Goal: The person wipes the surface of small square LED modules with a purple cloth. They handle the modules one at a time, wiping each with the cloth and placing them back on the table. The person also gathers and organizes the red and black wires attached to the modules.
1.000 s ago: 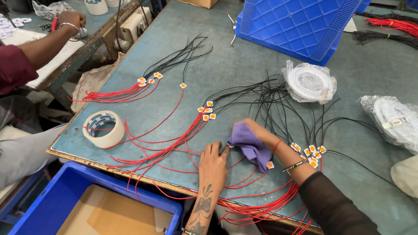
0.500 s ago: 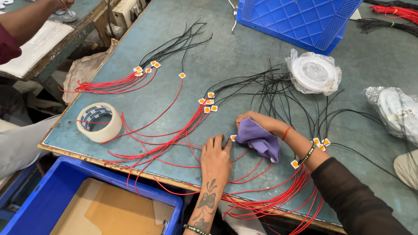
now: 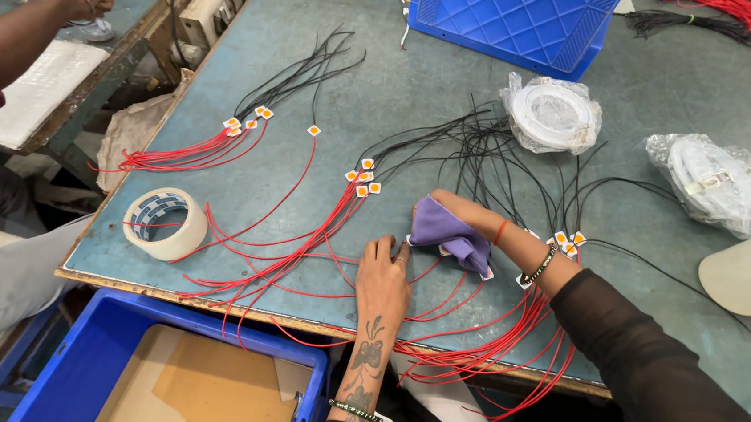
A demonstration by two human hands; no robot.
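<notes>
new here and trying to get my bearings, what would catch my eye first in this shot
Probably the red and black wires fanned across the grey-green table, tipped with small orange-and-white squares. At the near edge the right hand presses a purple cloth on them while the left hand lies flat alongside. A tape roll sits left.

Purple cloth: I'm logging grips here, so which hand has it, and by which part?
The right hand holds the purple cloth bunched from above. The left hand lies flat on the red wires, gripping nothing.
</notes>
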